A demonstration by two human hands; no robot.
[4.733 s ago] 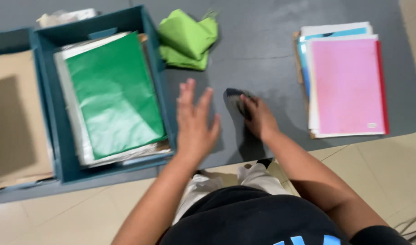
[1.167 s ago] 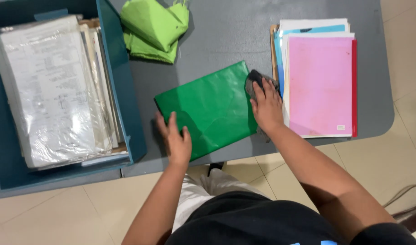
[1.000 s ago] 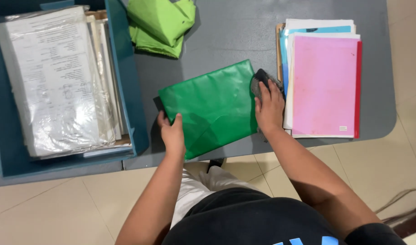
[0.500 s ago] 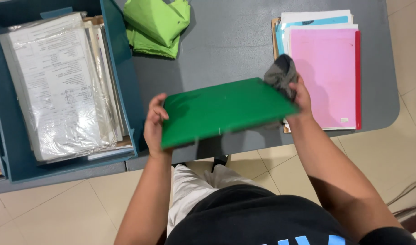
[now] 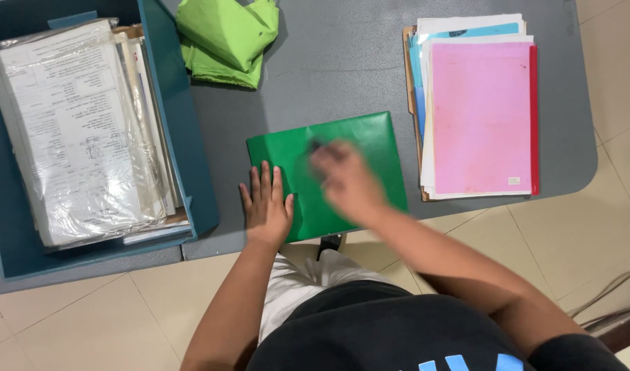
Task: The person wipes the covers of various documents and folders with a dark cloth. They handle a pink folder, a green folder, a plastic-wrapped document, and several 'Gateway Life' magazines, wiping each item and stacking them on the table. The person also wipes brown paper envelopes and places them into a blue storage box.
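Bin [image 5: 191, 158]: holds my stacked papers [image 5: 74, 130]
Left hand [image 5: 267, 206]: flat, open, pinning folder [image 5: 370, 148]
Right hand [image 5: 346, 178]: blurred over folder, grip unclear

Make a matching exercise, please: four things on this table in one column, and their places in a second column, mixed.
Things:
1. green folder
2. lime green cloth
3. pink-topped stack of folders
4. papers in a clear plastic sleeve

Places:
A. inside the blue box at the left
B. at the far edge of the grey table, beside the box
C. flat under both hands
D. at the right end of the table

Pairs: 1-C, 2-B, 3-D, 4-A
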